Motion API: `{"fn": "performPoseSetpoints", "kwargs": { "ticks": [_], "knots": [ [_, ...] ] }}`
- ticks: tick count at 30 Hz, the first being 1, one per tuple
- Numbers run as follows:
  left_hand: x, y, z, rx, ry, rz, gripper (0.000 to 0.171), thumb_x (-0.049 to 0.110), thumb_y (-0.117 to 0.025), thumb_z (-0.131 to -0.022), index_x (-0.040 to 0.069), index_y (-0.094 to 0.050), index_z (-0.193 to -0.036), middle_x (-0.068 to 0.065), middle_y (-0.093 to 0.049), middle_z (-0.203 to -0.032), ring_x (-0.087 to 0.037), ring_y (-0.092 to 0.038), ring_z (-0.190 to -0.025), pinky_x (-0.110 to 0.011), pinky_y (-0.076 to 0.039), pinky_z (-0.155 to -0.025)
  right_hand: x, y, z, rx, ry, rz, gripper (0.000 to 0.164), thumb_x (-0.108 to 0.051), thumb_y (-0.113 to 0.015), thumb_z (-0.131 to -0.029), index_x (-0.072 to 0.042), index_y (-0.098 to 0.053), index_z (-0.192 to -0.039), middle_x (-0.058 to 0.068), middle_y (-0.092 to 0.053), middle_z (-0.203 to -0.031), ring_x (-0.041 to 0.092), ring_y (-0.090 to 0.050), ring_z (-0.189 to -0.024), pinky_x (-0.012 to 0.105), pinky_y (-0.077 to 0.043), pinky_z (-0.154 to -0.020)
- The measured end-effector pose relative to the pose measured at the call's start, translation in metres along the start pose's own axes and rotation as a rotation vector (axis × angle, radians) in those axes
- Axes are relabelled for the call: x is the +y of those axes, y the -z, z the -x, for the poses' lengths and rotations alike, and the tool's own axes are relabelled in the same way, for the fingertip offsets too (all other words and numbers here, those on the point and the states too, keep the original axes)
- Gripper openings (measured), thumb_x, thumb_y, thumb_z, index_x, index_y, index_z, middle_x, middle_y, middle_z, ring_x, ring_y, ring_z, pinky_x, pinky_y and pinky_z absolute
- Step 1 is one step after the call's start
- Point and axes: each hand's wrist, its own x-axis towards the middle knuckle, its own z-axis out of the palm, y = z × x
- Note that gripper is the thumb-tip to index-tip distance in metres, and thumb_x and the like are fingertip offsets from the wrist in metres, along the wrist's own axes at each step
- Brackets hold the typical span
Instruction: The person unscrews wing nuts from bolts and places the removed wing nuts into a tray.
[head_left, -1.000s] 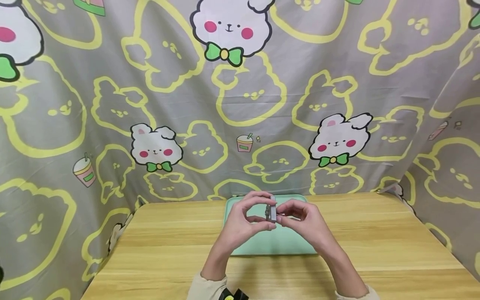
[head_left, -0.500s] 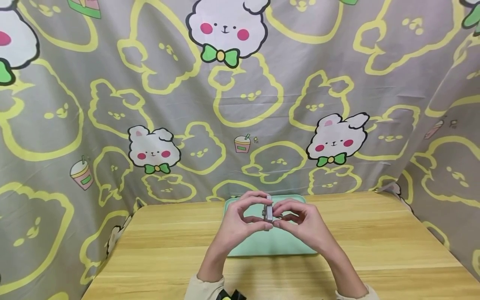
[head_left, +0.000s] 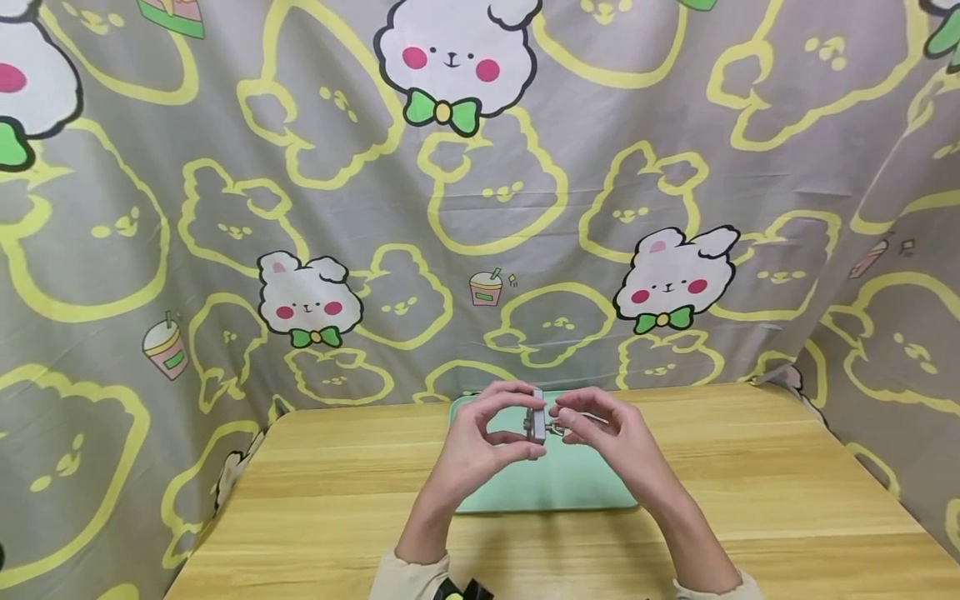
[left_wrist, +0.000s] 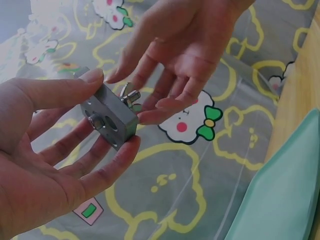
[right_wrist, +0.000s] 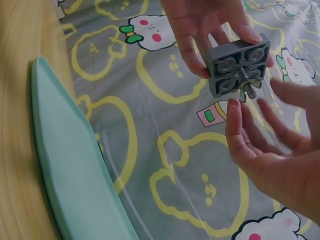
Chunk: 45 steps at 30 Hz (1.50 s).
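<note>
My left hand [head_left: 483, 433] grips a grey square block [right_wrist: 237, 55] by its edges, thumb on one side and fingers on the other. A bolt runs through the block, its head [left_wrist: 96, 121] on the face towards my left palm. On the threaded end, a metal wing nut [right_wrist: 243, 95] sits close to the ribbed face, with some thread poking out beyond it. My right hand [head_left: 611, 425] hovers around the wing nut, loosely bent fingers and thumb spread apart on either side of it. The right wrist view shows space between the fingertips and the nut's wings.
Below the hands a mint-green tray [head_left: 547, 492] lies on the wooden table [head_left: 337, 483]. A grey curtain [head_left: 480, 333] with rabbit prints hangs behind the table and along both sides.
My right fingers have come off the wing nut and spread, drawing slightly right, so the nut now shows. The left hand with the block shifted slightly left, then stayed put.
</note>
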Motion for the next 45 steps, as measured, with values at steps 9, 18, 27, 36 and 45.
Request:
{"fn": "performPoseSetpoints", "kwargs": {
  "ticks": [9,18,27,36,45],
  "knots": [
    [-0.0007,-0.0023,0.0000,-0.015,-0.013,-0.055,0.043,-0.009,-0.083,-0.080,0.000,-0.072,-0.121,-0.008,-0.057,-0.135,-0.028,-0.056,-0.122,-0.043,-0.065,-0.083,0.0049,-0.0002,-0.0045,-0.068,-0.201,-0.140,0.047,-0.031,-0.063,-0.104,0.009,-0.059,-0.130,0.022,-0.068,-0.115,0.033,-0.074,-0.098,0.042,-0.063,-0.088],
    [-0.0027,-0.0032,-0.0012,-0.031,-0.023,-0.059,0.043,-0.008,-0.085,-0.079,0.003,-0.073,-0.119,-0.010,-0.058,-0.134,-0.029,-0.056,-0.123,-0.045,-0.065,-0.083,0.0060,-0.0004,-0.0045,-0.107,-0.203,-0.147,0.037,-0.022,-0.067,-0.102,0.011,-0.065,-0.120,0.018,-0.072,-0.102,0.026,-0.074,-0.088,0.040,-0.064,-0.085],
    [-0.0032,-0.0041,-0.0018,-0.027,-0.015,-0.061,0.044,-0.009,-0.085,-0.078,0.000,-0.073,-0.119,-0.011,-0.058,-0.134,-0.028,-0.055,-0.124,-0.045,-0.065,-0.083,0.0044,0.0015,-0.0033,-0.081,-0.177,-0.134,0.037,-0.018,-0.071,-0.099,0.011,-0.065,-0.121,0.017,-0.072,-0.104,0.025,-0.074,-0.087,0.044,-0.064,-0.086],
    [-0.0037,-0.0027,-0.0010,-0.016,-0.011,-0.047,0.045,-0.010,-0.085,-0.077,-0.003,-0.071,-0.120,-0.011,-0.058,-0.134,-0.028,-0.055,-0.124,-0.045,-0.065,-0.082,0.0023,-0.0013,-0.0021,-0.085,-0.090,-0.025,0.030,-0.016,-0.072,-0.098,0.008,-0.066,-0.116,0.017,-0.070,-0.109,0.028,-0.073,-0.092,0.039,-0.065,-0.082],
    [-0.0041,-0.0009,-0.0009,-0.013,-0.015,-0.026,0.045,-0.011,-0.084,-0.078,0.000,-0.072,-0.119,-0.012,-0.058,-0.134,-0.029,-0.057,-0.120,-0.045,-0.065,-0.081,0.0034,-0.0032,-0.0013,-0.055,-0.018,0.045,0.020,-0.015,-0.076,-0.095,-0.002,-0.070,-0.109,0.016,-0.067,-0.110,0.027,-0.071,-0.090,0.036,-0.064,-0.080]
  ]
}}
